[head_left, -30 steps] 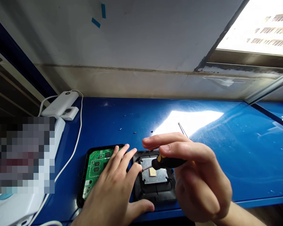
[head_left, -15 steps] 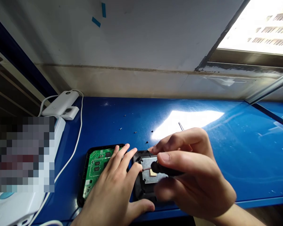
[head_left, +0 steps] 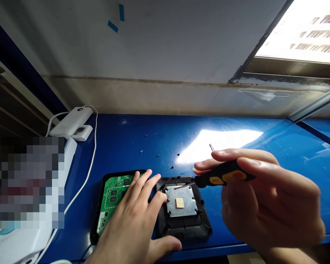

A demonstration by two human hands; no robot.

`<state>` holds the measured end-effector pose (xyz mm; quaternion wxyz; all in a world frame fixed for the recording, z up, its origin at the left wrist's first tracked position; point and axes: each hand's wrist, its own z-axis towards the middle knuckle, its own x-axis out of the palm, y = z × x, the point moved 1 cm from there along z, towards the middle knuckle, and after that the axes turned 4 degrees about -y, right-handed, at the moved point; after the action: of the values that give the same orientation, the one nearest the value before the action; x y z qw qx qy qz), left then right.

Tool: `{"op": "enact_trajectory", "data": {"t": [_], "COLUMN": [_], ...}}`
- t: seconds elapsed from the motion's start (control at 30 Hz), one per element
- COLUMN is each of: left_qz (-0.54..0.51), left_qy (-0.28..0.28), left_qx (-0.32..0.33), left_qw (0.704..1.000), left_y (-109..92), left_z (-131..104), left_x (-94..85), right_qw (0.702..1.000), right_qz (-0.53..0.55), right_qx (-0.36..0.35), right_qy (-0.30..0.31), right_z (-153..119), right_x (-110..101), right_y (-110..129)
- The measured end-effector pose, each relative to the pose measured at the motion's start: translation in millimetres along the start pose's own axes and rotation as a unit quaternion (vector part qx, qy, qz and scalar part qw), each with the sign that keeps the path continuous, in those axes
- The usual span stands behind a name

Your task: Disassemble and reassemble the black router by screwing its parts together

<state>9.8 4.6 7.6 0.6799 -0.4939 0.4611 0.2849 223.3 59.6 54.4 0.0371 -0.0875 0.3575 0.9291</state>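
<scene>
- Right grip [head_left: 275, 209] has swung rightward with the screwdriver [head_left: 220, 175] since half a second ago, when the tip sat by the left index fingertip; left grip [head_left: 136, 209] has stayed put.
- Right grip: fingers closed around the screwdriver handle, its shaft pointing left over the metal plate [head_left: 187, 209]; contact unclear.
- Left grip: spread, clasping nothing, lying over the green circuit board [head_left: 110, 192], index fingertip at the plate's left edge.
- Black cover [head_left: 181, 229]: between both grips, bearing the plate.
- Small screws [head_left: 172, 167]: scattered on the blue table [head_left: 121, 135] beyond both grips.
</scene>
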Motion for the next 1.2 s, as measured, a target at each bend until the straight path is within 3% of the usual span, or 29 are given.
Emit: {"op": "enact_trajectory", "data": {"t": [0.13, 0.23, 0.27, 0.33, 0.43, 0.5, 0.83, 1.03, 1.1, 1.2], "left_qz": [0.000, 0.002, 0.005, 0.013, 0.028, 0.031, 0.009, 0.043, 0.044, 0.021], "left_qy": [0.009, 0.010, 0.009, 0.008, 0.009, 0.008, -0.005, -0.063, -0.057, -0.021], "left_qx": [-0.001, -0.005, -0.007, -0.003, 0.011, 0.019, 0.023, -0.003, -0.008, 0.005], "left_qw": [1.000, 1.000, 1.000, 1.000, 1.000, 0.999, 1.000, 0.997, 0.997, 1.000], "left_y": [1.6, 1.9, 1.8, 1.4, 1.5, 2.2, 4.8, -6.0, -6.7, -4.1], "left_z": [1.0, 1.0, 0.7, 0.1, -0.2, 0.3, 1.8, 0.8, 1.7, 4.4], "left_x": [1.5, 2.7, 3.0, 3.8, 5.7, 6.8, 7.4, 12.0, 10.8, 6.0], "right_qw": [0.997, 0.999, 0.998, 0.976, 0.881, 0.838, 0.826, 0.831, 0.836, 0.849], "right_qz": [0.025, -0.019, -0.055, -0.143, -0.242, -0.272, -0.339, -0.349, -0.337, -0.313], "right_qx": [-0.010, 0.007, 0.016, 0.045, 0.105, 0.122, 0.067, -0.056, -0.043, 0.061], "right_qy": [-0.075, -0.048, 0.000, 0.155, 0.394, 0.457, 0.445, 0.431, 0.432, 0.421], "right_z": [1.7, 10.0, 13.1, 16.8, 14.2, 10.0, -0.8, -9.5, -8.6, 1.2], "right_x": [2.7, 2.2, 2.7, 6.4, 16.8, 22.9, 27.8, 33.3, 32.2, 26.4], "right_y": [-3.5, -1.3, -0.3, 0.8, -1.1, -3.3, -6.6, -8.6, -9.0, -11.3]}}
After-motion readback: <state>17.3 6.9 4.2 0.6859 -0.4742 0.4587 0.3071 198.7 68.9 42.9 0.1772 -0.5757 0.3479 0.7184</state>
